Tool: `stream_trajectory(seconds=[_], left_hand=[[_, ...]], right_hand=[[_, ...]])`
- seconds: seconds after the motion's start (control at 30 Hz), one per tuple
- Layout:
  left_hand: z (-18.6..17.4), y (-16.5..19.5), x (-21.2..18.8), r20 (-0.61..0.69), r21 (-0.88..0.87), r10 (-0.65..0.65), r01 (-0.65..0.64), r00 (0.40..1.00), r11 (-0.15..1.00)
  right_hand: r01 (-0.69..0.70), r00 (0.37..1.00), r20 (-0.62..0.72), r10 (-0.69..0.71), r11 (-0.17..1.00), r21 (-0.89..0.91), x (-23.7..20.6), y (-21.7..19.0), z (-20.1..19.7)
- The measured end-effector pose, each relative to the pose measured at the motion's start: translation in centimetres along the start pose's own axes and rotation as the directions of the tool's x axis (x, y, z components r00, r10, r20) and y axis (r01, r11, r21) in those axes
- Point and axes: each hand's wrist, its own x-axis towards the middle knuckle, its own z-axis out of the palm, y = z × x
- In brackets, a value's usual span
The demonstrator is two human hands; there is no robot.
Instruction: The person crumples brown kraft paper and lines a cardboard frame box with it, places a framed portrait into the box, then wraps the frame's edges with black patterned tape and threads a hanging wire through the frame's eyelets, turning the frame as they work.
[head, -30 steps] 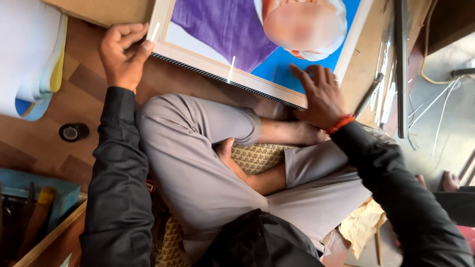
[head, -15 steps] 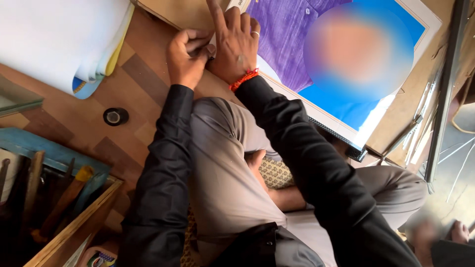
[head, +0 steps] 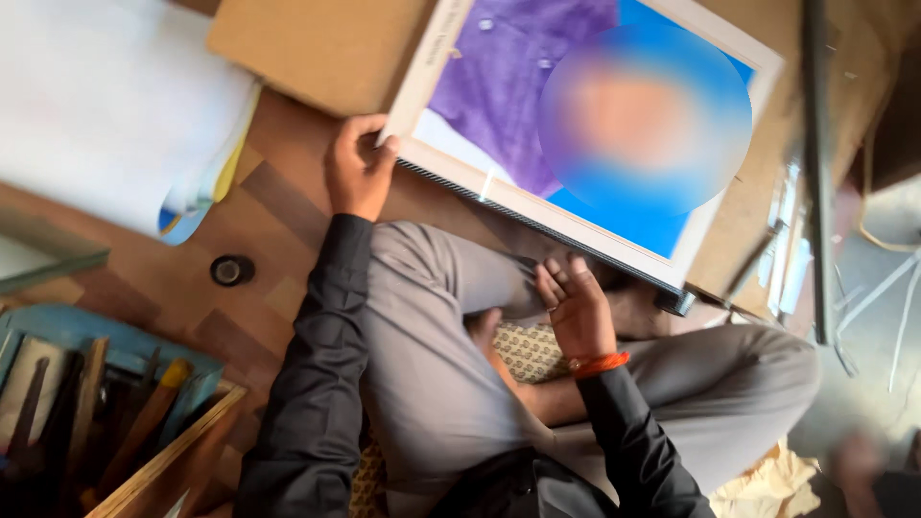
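A framing workshop, worked from the floor — a white-framed portrait (head: 585,144), cardboard sheets (head: 317,48), a box of wooden-handled tools (head: 96,412) and metal strips (head: 815,173).

Bare floor (head: 278,216) lies open left of the framed picture (head: 576,144); a small black disc (head: 230,270) and a tool tray (head: 106,403) crowd the lower left.

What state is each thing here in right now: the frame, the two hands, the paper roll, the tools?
Framed picture: lying face up on cardboard, one corner gripped.
Left hand: closed on the frame's corner.
Right hand: open, palm up, just under the frame's near edge; contact unclear.
Paper roll: lying partly unrolled on the floor.
Black ring: flat on the floor, untouched.
Tools: resting in a wooden tray.
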Motion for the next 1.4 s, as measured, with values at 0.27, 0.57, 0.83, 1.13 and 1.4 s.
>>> stream_trajectory(seconds=[0.27,0.57,0.83,1.13,1.4], left_hand=[[1.7,3.5,-0.2,0.088,0.074,-0.061,0.055,0.994,0.996],[0.1,10.4,-3.7,0.372,-0.038,-0.351,0.392,0.860,0.919],[1.6,14.2,-12.9,0.619,-0.337,-0.292,0.583,0.729,0.740],[12.9,20.2,-27.9,0.477,-0.518,-0.533,0.713,0.699,0.472],[16.0,29.1,-31.1,0.830,-0.139,-0.498,0.958,0.251,0.251]], right_hand=[[-0.056,0.998,0.045,0.037,0.842,0.537,3.2,-3.7,-2.5],[0.123,0.992,-0.033,-0.126,0.821,0.557,-3.6,-7.4,-1.4],[0.485,0.843,-0.342,-0.415,0.862,0.149,-4.3,-13.0,-3.0],[0.539,0.821,-0.164,-0.547,0.837,-0.093,-4.0,-25.9,-3.5],[0.858,0.498,0.437,-0.749,0.353,-0.373,-15.5,-38.7,4.7]])
